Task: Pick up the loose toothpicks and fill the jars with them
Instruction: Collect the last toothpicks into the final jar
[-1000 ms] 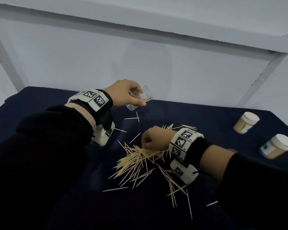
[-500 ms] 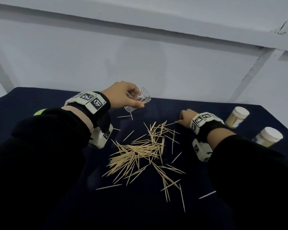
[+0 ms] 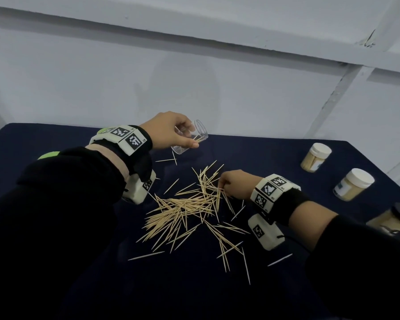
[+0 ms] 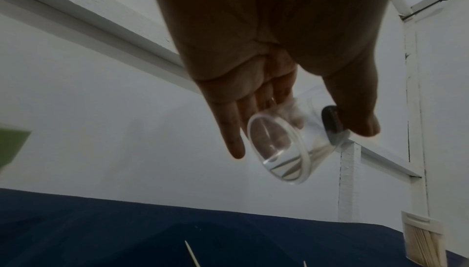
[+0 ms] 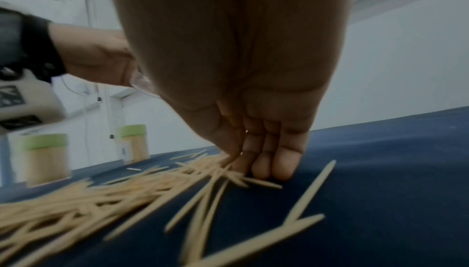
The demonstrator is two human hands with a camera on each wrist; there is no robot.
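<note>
A pile of loose toothpicks [image 3: 183,209] lies spread on the dark blue tablecloth [image 3: 206,294]. My left hand [image 3: 186,136] grips a clear, lidless jar [image 3: 192,138] above the far side of the pile. The jar is tilted with its mouth to the right, and a few toothpicks lie inside. In the left wrist view the jar [image 4: 286,147] sits between thumb and fingers. My right hand [image 3: 222,184] is down at the pile's right edge. Its fingertips [image 5: 264,168] touch the cloth and the thumb pinches toothpicks [image 5: 101,197] against them.
Two filled jars with white lids [image 3: 315,157] [image 3: 353,184] and a black-lidded jar [image 3: 393,218] stand along the right edge. Green-lidded filled jars [image 5: 43,157] [image 5: 133,143] stand at the left. Stray toothpicks [image 3: 280,259] lie toward the front. A white wall rises behind the table.
My right hand left the middle of the pile, swung out to the far right, then came back to the pile's right edge. The left hand kept the jar tilted in about the same place.
</note>
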